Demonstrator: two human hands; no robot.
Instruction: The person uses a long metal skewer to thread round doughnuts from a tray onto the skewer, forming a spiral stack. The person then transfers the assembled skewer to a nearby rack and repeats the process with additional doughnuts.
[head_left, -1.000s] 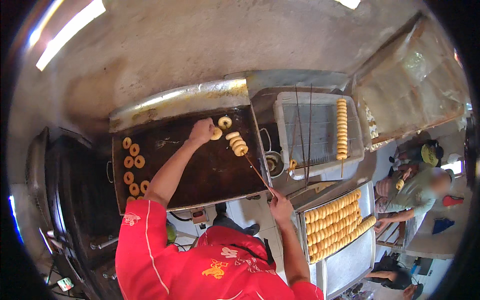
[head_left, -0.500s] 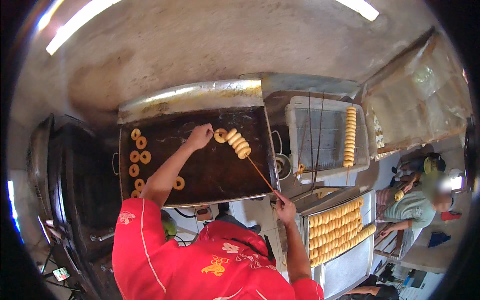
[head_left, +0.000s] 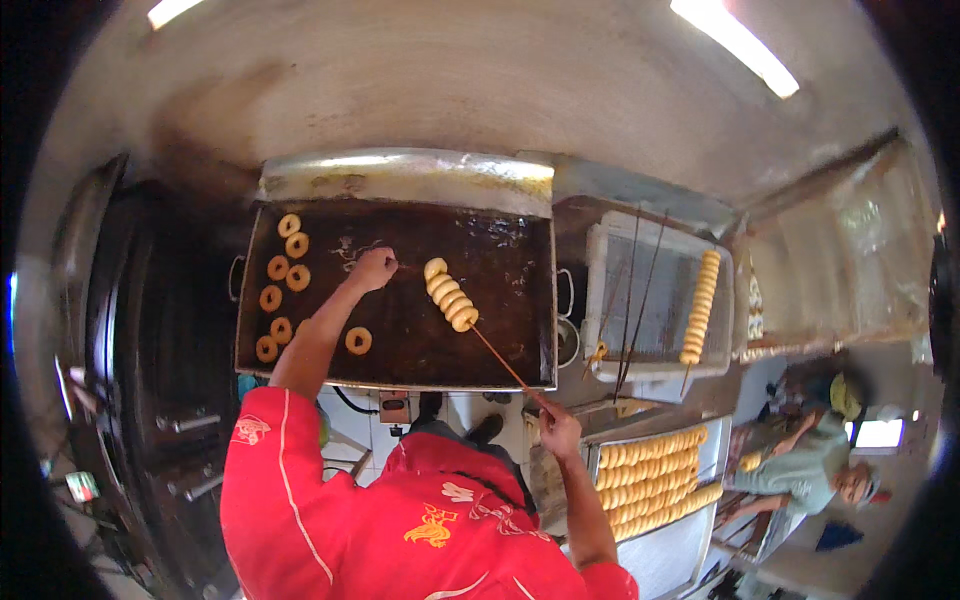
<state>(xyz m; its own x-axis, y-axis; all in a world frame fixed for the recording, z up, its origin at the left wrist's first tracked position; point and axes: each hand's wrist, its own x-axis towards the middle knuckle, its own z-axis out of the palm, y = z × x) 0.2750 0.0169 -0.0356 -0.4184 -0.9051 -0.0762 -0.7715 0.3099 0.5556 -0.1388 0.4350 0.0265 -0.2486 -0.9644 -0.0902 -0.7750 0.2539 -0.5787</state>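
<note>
My right hand (head_left: 560, 432) grips the near end of a thin stick (head_left: 505, 366) that slants up to the left over a wide, dark, rectangular frying pan (head_left: 395, 385). Several pale dough rings (head_left: 450, 297) are threaded on its far part. Left of their far end, above the dark liquid, my left hand (head_left: 377, 268) has its fingers closed; whatever may be between them is too small to make out. Loose dough rings (head_left: 298, 277) lie in the pan's left part, and a single ring (head_left: 358, 341) lies close to my left forearm.
Right of the pan stands a pale crate (head_left: 598, 280) with bare sticks (head_left: 640, 290) and a ring-loaded stick (head_left: 702, 305). A metal tray (head_left: 660, 565) nearer me carries rows of rings (head_left: 650, 475). Another person (head_left: 810, 475) is at the far right.
My left hand has moved left, away from the threaded rings. The rings on the stick sit closer together, and the stick slants more steeply. The whole view has shifted somewhat.
</note>
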